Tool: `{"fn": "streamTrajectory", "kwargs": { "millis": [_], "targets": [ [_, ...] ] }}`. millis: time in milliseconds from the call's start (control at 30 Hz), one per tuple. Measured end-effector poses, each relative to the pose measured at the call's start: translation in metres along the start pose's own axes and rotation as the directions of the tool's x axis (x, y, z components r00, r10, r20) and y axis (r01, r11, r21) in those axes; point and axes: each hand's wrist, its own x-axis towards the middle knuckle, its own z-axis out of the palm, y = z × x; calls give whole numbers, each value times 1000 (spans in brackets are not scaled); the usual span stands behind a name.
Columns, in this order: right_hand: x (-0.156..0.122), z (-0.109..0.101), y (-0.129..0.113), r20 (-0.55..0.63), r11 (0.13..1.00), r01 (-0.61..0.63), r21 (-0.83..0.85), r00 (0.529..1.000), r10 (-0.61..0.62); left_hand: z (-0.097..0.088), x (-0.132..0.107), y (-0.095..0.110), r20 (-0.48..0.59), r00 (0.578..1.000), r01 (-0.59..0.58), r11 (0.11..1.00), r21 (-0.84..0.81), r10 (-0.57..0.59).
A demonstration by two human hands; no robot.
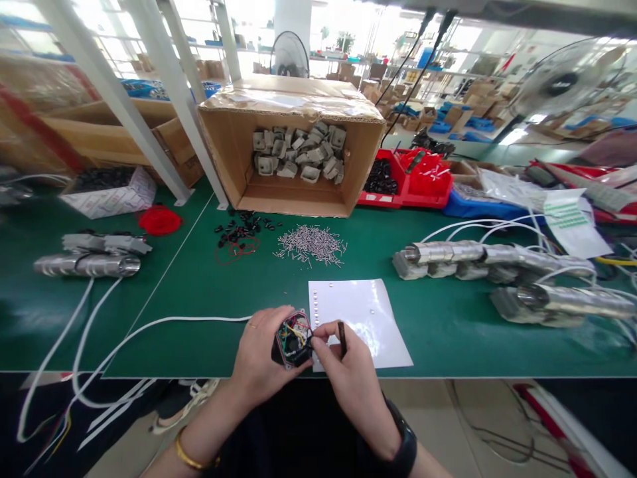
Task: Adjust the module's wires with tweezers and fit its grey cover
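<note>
Wired housing (294,338): sat over the green table (199,352), by its front edge.
Left hand (259,350): nearer, gripped its left side.
Right hand (351,368): pinched at its right rim, gripping a dark rod (342,337).

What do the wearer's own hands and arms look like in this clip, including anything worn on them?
Both hands are bare, without gloves. The left hand has a thin gold-coloured ring, with a smooth gold-coloured bangle farther up that arm. The right hand has a black watch or band at its wrist. No sleeves show on the visible forearms.
</note>
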Motion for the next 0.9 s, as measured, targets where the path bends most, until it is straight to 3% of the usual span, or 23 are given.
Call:
{"fn": "streamTrajectory", "kwargs": {
  "millis": [100,233,333,433,533,633,767,900],
  "targets": [
    [1,-1,-1,16,997,70,16,997,-71,0,2,1,14,998,-67,997,42,66],
    [1,-6,-3,24,947,318,-37,948,-317,-3,6,3,26,999,-36,999,-8,37],
    [0,-13,0,109,838,515,-182,857,-503,-3,8,4,22,999,-46,998,-44,47],
    [2,-18,3,258,674,643,-362,764,-591,-2,10,5,42,999,-15,998,-62,18],
    [5,-19,3,278,593,664,-455,739,-614,-3,17,8,91,990,106,994,-22,-104],
    [8,-18,1,257,619,648,-445,754,-604,-5,25,11,144,983,105,993,51,-111],
    [6,-12,-4,234,727,558,-401,829,-507,-5,33,15,153,987,39,996,83,-51],
    [3,-5,-6,139,820,432,-376,901,-411,-4,33,18,134,990,29,997,73,-39]
  ]
}}
